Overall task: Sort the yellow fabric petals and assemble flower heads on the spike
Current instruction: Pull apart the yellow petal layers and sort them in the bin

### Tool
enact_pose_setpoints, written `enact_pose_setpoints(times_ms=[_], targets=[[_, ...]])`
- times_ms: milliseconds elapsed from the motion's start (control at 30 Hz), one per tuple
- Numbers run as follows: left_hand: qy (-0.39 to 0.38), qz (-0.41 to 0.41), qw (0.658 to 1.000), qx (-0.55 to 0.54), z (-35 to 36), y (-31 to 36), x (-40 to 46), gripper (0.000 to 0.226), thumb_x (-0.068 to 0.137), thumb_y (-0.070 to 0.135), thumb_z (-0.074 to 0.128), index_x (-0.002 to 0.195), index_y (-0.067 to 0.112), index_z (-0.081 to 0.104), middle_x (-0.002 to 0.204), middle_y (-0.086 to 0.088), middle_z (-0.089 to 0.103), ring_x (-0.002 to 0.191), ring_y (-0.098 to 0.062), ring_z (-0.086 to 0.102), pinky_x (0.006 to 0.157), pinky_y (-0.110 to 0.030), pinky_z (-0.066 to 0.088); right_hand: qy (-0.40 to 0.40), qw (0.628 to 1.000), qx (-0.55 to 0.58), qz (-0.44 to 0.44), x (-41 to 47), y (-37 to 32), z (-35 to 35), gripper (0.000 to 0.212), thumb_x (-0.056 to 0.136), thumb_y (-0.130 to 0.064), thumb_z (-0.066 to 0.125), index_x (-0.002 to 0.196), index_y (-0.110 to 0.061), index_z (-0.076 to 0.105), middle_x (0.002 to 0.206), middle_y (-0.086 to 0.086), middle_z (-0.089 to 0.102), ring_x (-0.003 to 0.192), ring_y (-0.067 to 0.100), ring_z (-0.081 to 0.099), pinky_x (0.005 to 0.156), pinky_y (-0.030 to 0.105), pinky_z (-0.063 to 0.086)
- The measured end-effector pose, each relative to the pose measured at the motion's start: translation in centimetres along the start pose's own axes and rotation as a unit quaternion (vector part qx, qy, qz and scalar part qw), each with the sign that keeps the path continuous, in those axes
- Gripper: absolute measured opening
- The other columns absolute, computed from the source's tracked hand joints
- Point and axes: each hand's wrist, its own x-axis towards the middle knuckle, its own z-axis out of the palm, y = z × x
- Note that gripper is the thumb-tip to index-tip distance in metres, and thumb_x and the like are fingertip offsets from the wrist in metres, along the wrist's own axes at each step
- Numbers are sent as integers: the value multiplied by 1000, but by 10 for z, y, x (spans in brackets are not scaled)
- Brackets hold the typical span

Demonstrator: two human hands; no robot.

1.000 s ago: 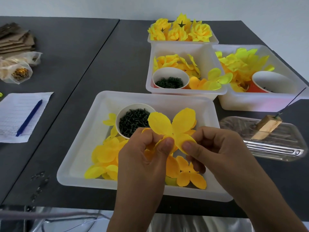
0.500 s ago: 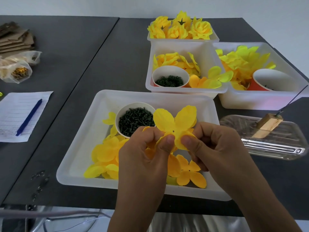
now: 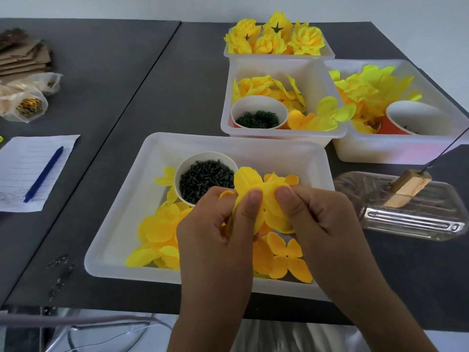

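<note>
A yellow fabric petal piece [image 3: 264, 199] with a small centre hole is pinched between both thumbs and fingers above the near white tray [image 3: 121, 217]. My left hand [image 3: 218, 235] grips its left side, and my right hand [image 3: 319, 219] grips its right side. More loose yellow petals [image 3: 160, 229] lie in the tray, with an orange-yellow four-lobed piece [image 3: 286, 257] under my hands. A paper cup of dark green pegs [image 3: 203, 179] stands in the tray. The thin metal spike [image 3: 446, 151] rises from a wooden block [image 3: 408, 186] at the right.
Three white bins stand behind: finished flower heads [image 3: 274, 39] at the back, petals with a cup of green rings [image 3: 256, 118] in the middle, petals with an orange cup [image 3: 411, 118] at right. A clear plastic tray [image 3: 406, 214] holds the block. Paper and a blue pen [image 3: 43, 171] lie left.
The petal piece has been folded down and drawn closer between both hands; its upper lobes no longer stand spread. Both thumbs now press on its face.
</note>
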Motion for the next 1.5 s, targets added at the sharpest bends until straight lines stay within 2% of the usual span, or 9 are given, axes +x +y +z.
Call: enact_pose_setpoints(times_ms=[467,667,800,867,1000,1200,1300,1367,1500], targets=[[-1,-24,997,68,-19,-10,7,50,85,52,51,53,14,46,62,1,50,59,-18,49,48,-19,37,109,982,-145,49,41,17,-29,48,99,-40,39,60,-19,60,51,-1,59,46,14,55,57,41,51],[14,-37,994,103,-24,-19,10,51,85,56,48,52,17,46,62,4,46,60,-12,45,53,-12,35,-13,953,-284,101,41,15,-28,64,79,-76,23,88,-23,57,72,-10,62,64,4,58,61,30,44],[-1,-43,995,87,-20,-16,9,46,80,62,47,51,26,45,63,6,49,60,-7,49,53,-11,39,-137,979,-110,105,20,-2,-8,63,65,-89,34,110,-47,46,88,-19,60,74,-4,61,56,18,45],[-18,-48,995,88,-20,-13,9,47,76,67,42,55,26,49,67,6,52,65,-8,52,54,-14,40,-212,969,-56,112,11,0,4,41,72,-74,54,103,-47,50,87,-16,64,71,1,63,57,22,50],[-11,-53,995,90,-33,-13,13,33,88,56,37,78,38,63,87,10,58,76,-5,56,59,-14,36,-85,989,-79,89,20,12,1,8,88,-28,63,89,-33,57,73,-10,61,66,4,59,60,26,49],[-40,-60,997,-7,-41,-10,15,44,92,7,56,117,43,55,105,17,62,99,-13,64,76,-28,54,-44,974,-204,88,18,14,-2,38,89,-56,47,122,-36,44,105,-13,48,83,6,53,71,26,43],[-26,-63,997,-42,-33,-9,12,57,87,4,65,120,48,50,100,24,64,96,-3,66,69,-14,53,-123,983,13,134,12,-1,-1,51,79,-73,45,111,-36,55,87,-16,62,69,2,59,61,21,46],[-29,-79,995,-51,-29,-10,10,60,83,5,70,121,48,51,98,20,66,91,-3,68,67,-15,55,-202,960,114,159,8,-5,0,41,82,-62,56,107,-30,60,74,-10,66,59,3,58,55,18,46],[-41,-106,989,-90,-22,-10,5,62,74,7,78,124,38,55,96,18,70,87,-1,69,65,-14,55,-127,977,94,140,6,-8,2,4,89,-18,61,85,-18,62,66,-1,67,50,7,56,47,17,45]])
